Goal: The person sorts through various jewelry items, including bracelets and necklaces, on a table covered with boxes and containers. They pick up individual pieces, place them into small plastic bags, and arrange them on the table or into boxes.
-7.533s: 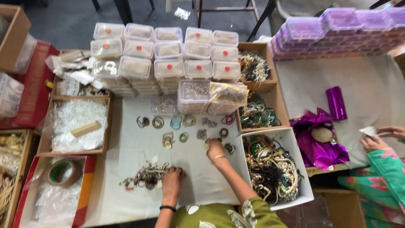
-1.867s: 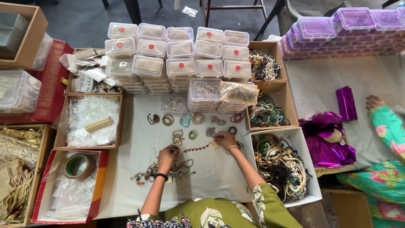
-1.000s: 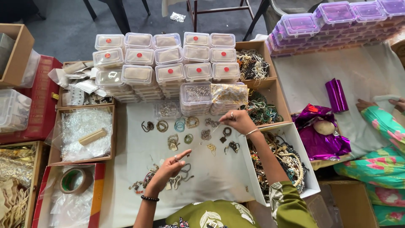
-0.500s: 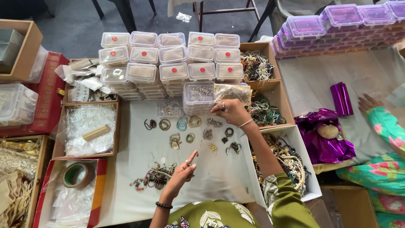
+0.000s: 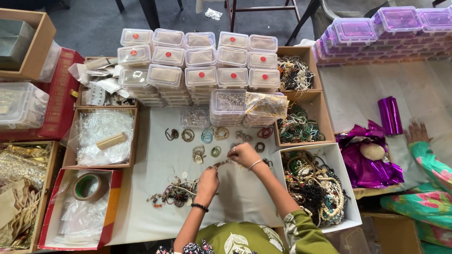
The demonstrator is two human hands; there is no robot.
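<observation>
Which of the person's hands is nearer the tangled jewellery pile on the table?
Left. The left hand sits just right of the tangled jewellery pile; the right hand is farther right and up.

The small piece (image 5: pixel 223 163) between both hands is too tiny to identify.

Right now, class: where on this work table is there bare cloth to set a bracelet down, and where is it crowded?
Bare white cloth lies between the bubble-wrap box and the left hand, and along the near edge below the tangled pile. A smaller patch sits right of the right hand. It is crowded in the row of laid-out bangles under the stacked clear boxes.
</observation>
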